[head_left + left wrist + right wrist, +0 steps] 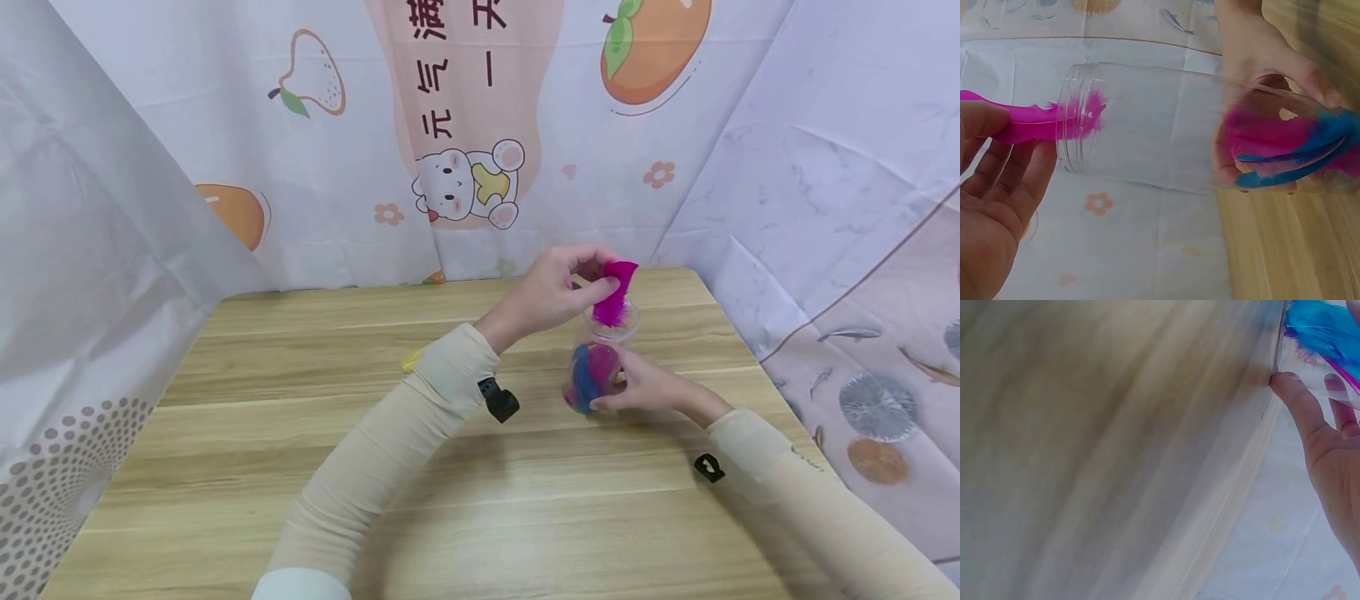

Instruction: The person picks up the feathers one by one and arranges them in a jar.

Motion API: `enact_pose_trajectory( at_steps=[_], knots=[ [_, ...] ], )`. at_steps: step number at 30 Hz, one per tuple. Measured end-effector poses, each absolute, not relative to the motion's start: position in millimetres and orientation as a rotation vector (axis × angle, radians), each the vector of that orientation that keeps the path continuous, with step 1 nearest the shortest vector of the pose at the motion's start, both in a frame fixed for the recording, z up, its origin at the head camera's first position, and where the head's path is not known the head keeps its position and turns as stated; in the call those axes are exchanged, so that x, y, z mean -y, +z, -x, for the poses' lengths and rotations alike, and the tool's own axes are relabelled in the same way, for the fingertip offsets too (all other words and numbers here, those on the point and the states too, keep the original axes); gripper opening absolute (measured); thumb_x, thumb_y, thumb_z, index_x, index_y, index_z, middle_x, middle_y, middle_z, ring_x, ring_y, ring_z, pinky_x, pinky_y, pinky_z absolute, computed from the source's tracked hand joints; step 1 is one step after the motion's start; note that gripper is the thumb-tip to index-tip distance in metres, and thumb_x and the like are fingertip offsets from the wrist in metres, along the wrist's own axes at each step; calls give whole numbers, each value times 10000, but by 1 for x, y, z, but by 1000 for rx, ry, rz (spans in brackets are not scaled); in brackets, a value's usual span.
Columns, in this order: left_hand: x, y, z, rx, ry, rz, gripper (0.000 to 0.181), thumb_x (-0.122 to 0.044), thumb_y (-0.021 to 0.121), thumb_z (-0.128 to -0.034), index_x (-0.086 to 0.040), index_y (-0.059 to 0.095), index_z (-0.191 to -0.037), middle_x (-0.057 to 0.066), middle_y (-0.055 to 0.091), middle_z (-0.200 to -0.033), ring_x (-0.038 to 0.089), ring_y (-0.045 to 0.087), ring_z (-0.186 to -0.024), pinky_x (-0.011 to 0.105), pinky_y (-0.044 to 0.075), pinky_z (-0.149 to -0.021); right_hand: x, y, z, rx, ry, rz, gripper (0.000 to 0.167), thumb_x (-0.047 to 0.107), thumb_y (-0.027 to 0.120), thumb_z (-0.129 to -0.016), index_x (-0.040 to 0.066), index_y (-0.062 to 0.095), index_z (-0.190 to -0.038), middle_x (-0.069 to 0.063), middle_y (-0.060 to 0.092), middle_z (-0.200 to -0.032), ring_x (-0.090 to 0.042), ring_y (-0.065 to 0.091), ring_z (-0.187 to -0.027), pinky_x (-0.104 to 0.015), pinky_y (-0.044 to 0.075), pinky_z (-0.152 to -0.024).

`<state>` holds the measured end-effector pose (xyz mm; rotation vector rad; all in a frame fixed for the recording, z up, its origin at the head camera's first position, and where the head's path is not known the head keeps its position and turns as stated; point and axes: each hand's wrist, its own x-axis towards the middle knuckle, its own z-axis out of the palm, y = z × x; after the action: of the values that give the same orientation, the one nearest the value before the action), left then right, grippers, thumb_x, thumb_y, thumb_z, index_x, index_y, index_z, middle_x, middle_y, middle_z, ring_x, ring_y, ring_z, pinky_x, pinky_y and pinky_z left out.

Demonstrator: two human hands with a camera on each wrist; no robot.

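A clear plastic jar (pixel 609 333) stands on the table, its open mouth upward. Blue feathers (pixel 584 379) and magenta ones lie in its lower part. My left hand (pixel 553 289) pinches a magenta feather (pixel 619 292) between thumb and fingers; in the left wrist view the feather's fluffy end (pixel 1088 115) is inside the jar's rim. Low on the jar, my right hand (pixel 647 385) grips its side. The right wrist view shows that hand (pixel 1329 447) with fingertips at the jar, blue feathers (pixel 1322 328) behind the clear wall.
A small yellow thing (pixel 410 360) lies on the wooden table (pixel 300 433), partly hidden behind the left forearm. Printed curtains (pixel 315 183) hang behind the table and along both sides.
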<state>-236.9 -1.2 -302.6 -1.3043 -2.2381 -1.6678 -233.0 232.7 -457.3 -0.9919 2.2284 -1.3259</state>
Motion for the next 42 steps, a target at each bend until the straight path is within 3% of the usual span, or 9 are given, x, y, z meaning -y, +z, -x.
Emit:
enact_pose_trajectory(
  at_steps=[11,28,37,42],
  knots=[
    [0,-305,235,2292,-1635,1280,164,-52,662,-972,-21,666,-1133,14,710,-982,114,649,-860,284,569,-730,-233,-457,233,-2279,-1294,981,917,152,875,-812,27,303,-1518,-106,565,-1362,-295,566,-1223,-428,531,-978],
    [1,-307,236,2307,-1611,1300,166,-65,662,-977,-28,653,-1138,13,699,-987,118,649,-856,282,580,-712,-234,-456,232,-2246,-1319,967,931,117,871,-811,37,276,-1523,-162,525,-1393,-361,538,-1244,-470,544,-963],
    [0,-304,235,2399,-1642,1219,230,-96,674,-977,-25,642,-1194,74,679,-1191,97,663,-1024,247,564,-849,-231,-457,233,-2208,-1352,1021,869,88,859,-819,28,322,-1500,-131,546,-1365,-220,589,-1197,-355,546,-956],
    [2,-307,236,2316,-1641,1260,221,-79,681,-969,-21,646,-1180,87,681,-1178,97,663,-1013,237,568,-836,-231,-458,234,-2209,-1363,1034,882,74,863,-811,19,320,-1505,-133,525,-1377,-202,592,-1196,-362,562,-929]
  ],
)
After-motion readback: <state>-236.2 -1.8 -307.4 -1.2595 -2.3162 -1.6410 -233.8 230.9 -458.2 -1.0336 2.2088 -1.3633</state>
